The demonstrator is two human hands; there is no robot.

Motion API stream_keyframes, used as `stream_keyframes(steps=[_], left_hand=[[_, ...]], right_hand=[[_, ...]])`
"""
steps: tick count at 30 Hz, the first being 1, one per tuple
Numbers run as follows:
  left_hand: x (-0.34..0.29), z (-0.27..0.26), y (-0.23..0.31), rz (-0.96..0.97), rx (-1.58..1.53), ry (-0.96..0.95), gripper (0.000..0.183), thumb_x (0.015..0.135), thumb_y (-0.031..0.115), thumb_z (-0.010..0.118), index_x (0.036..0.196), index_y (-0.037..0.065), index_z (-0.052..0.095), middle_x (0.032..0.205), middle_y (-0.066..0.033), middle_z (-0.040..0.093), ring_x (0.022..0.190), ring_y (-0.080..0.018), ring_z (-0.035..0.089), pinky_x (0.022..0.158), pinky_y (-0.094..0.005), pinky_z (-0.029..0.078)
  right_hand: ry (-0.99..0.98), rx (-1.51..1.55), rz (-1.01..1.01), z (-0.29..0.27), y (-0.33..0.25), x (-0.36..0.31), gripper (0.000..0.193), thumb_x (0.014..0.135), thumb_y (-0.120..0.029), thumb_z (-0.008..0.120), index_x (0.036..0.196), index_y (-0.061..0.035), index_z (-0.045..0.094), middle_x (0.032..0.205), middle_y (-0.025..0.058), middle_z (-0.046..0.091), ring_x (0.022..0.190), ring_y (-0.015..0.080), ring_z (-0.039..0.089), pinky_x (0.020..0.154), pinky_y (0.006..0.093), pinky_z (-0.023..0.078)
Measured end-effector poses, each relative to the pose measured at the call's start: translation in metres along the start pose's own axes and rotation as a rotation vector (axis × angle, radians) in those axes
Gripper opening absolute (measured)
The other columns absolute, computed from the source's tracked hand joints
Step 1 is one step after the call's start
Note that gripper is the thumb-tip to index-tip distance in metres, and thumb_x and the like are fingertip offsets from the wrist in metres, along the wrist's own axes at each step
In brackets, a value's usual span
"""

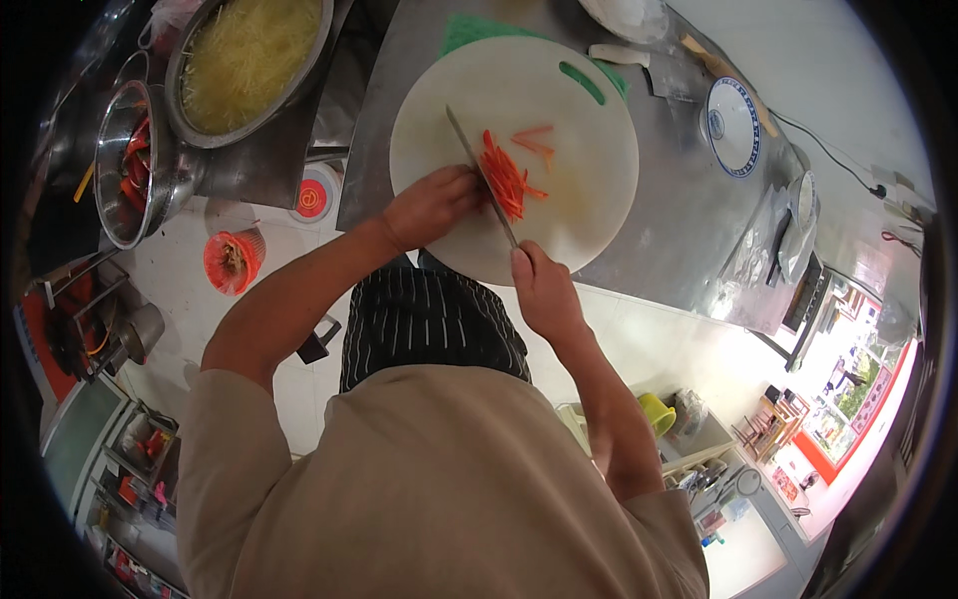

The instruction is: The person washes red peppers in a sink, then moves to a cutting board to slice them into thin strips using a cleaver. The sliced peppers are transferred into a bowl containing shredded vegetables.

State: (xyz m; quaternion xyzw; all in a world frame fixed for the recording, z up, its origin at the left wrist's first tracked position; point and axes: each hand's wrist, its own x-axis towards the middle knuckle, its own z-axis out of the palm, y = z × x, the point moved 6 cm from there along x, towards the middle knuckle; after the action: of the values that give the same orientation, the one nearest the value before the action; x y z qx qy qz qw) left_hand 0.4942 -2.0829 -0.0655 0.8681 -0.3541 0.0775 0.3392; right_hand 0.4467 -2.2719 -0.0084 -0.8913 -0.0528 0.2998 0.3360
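A round white cutting board (599, 170) with a green-edged slot lies on the metal table. My right hand (544, 285) is wrapped round the handle of a kitchen knife (471, 150), seen almost edge-on, its blade pointing away and to the left. Just left of the blade, my left hand (434, 207) rests on the board with curled fingers; what is under the fingertips is hidden. Thin red pepper strips (509, 182) are heaped along the blade's right side. A few paler strips (535, 142) lie apart from them, farther back.
Under the board shows a green cloth (479, 30). Farther right are a cleaver (674, 78) and a blue-rimmed plate (733, 125). On the left stand a bowl of yellow shreds (324, 30) and a metal bowl (110, 225) of red peppers. A red basket (215, 275) sits on the floor.
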Motion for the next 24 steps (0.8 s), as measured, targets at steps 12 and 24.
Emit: stream_keyframes(steps=[12,24], left_hand=[[-0.004,0.0,-0.003,-0.012,0.047,0.013,0.025,0.086,0.011,0.063,0.109,0.004,0.071,0.113,-0.0094,0.064,0.108,-0.0277,0.061,0.096,-0.0375,0.052],[-0.009,0.002,-0.004,-0.025,0.028,0.051,0.028,0.084,0.011,0.063,0.11,0.007,0.071,0.114,-0.0091,0.064,0.106,-0.0287,0.062,0.095,-0.0386,0.053]], right_hand=[[-0.062,0.0,0.214,0.007,0.011,0.004,0.036,0.107,-0.033,0.045,0.115,-0.0013,0.061,0.086,0.0287,0.066,0.086,0.0516,0.062,0.075,0.0526,0.049],[0.039,-0.044,0.012,0.003,-0.006,0.0,0.038,0.106,-0.034,0.046,0.114,0.0004,0.061,0.085,0.0278,0.067,0.085,0.0495,0.065,0.074,0.0526,0.05]])
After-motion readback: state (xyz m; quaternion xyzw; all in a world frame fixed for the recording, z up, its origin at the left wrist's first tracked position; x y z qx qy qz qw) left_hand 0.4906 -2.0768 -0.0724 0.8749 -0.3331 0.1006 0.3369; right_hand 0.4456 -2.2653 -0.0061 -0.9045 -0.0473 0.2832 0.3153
